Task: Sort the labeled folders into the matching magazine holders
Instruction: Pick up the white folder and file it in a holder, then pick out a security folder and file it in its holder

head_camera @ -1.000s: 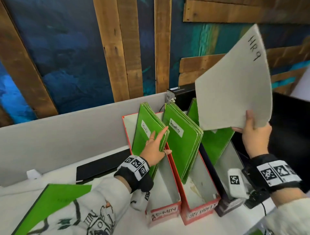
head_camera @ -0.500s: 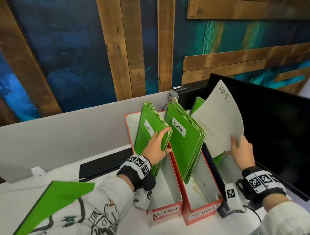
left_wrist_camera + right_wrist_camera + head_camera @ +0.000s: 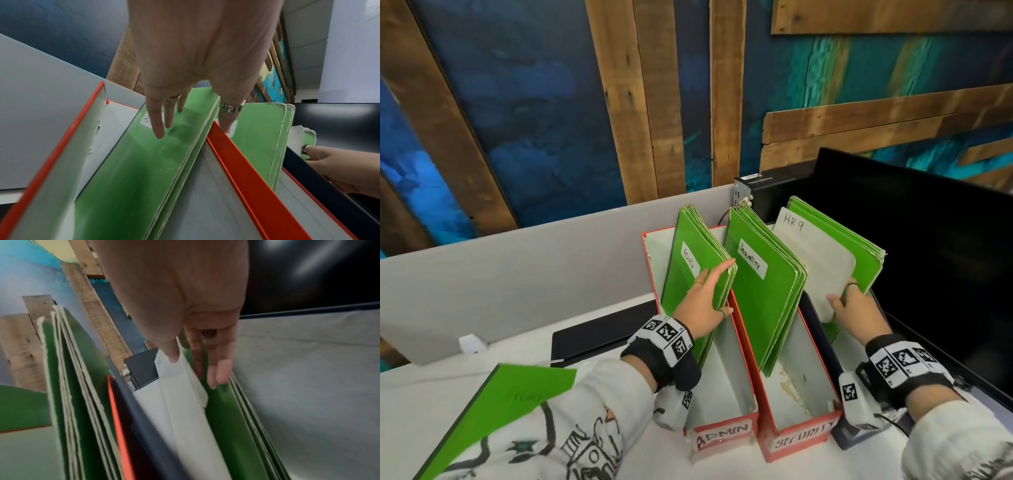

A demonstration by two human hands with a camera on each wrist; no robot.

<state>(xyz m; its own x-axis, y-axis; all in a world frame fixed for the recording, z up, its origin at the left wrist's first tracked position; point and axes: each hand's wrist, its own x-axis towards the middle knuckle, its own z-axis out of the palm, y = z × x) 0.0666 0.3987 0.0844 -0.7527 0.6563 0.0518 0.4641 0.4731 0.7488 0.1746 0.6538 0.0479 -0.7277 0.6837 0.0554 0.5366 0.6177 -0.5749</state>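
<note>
Three magazine holders stand side by side in the head view: a red one labeled ADMIN, a red one labeled SECURITY, and a dark blue one. Each holds green folders. My left hand rests with straight fingers on the front ADMIN folder, thumb at the stack's right edge. My right hand pinches the white folder marked HR 9, thumb in front, fingers behind. That folder stands in the dark holder before the green folders.
A loose green folder lies on the white desk at the lower left, partly under my left sleeve. A black flat pad lies near the grey partition. A black monitor stands close to the right of the dark holder.
My right hand has brought the HR 9 folder down from head height into the dark holder, in front of its green folders. The left hand has stayed on the ADMIN stack.
</note>
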